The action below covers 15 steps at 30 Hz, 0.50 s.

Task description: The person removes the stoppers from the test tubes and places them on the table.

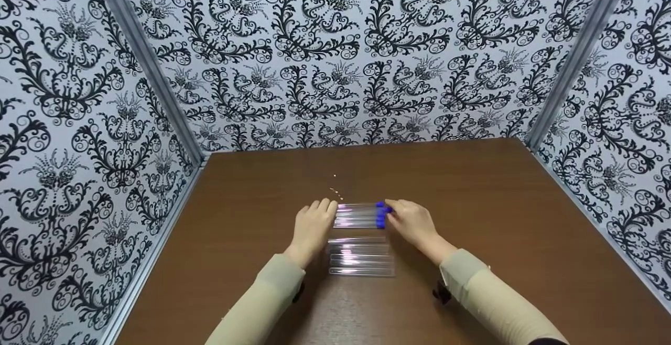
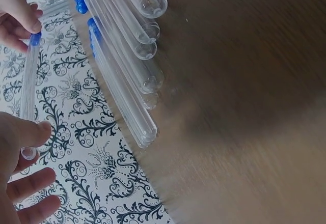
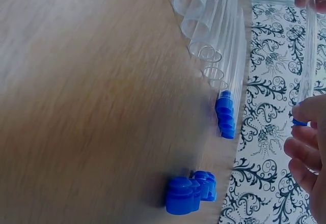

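Observation:
A clear test tube [image 2: 29, 84] with a blue cap [image 2: 34, 39] is held between my two hands. My left hand [image 1: 314, 224] grips its rounded end between thumb and fingers. At the other end, my right hand [image 1: 413, 223] pinches the blue cap. Under and beside the hands lies a row of capped test tubes [image 3: 239, 56], their blue caps [image 3: 225, 116] all pointing right in the head view. Nearer to me, several uncapped test tubes [image 1: 361, 263] lie side by side, rounded ends to the left.
Several loose blue caps [image 3: 181, 196] stand on the brown table [image 1: 236, 282], seen in the right wrist view. Small bright specks [image 1: 335, 192] show on the tabletop beyond the tubes. Patterned panels [image 1: 325, 62] with grey metal posts [image 1: 152, 62] enclose the table's back and sides.

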Available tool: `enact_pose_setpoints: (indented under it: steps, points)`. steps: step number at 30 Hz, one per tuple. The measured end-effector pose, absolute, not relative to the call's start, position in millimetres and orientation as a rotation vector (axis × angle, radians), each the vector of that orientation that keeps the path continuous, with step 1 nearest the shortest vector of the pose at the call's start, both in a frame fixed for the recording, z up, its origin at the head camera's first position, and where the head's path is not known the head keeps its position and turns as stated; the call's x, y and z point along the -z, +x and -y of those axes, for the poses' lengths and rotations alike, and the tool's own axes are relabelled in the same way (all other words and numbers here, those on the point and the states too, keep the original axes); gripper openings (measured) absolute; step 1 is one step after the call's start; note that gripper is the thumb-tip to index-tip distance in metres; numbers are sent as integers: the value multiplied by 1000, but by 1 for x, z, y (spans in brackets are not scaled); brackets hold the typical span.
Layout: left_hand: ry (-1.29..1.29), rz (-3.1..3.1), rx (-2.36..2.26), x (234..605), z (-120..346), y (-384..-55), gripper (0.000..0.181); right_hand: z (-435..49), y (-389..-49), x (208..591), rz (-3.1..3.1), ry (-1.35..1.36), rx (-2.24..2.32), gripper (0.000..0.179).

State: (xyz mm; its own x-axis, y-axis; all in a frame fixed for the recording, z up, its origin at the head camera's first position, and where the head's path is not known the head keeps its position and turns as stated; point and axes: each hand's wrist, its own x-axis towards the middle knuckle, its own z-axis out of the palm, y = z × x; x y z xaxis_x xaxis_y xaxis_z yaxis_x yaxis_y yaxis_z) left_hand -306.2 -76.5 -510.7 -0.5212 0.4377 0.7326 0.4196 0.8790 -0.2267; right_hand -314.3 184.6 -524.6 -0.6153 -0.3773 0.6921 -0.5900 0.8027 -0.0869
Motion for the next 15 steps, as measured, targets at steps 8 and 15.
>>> enact_pose_setpoints:
  steps: [8,15]
  points:
    - [-622,2148,-22,511,77,-306,7,-186,-316,524,2272,751,-349,24]
    - [-646,2169,-42,512,78,-303,3,-189,-318,527,2205,828,-322,19]
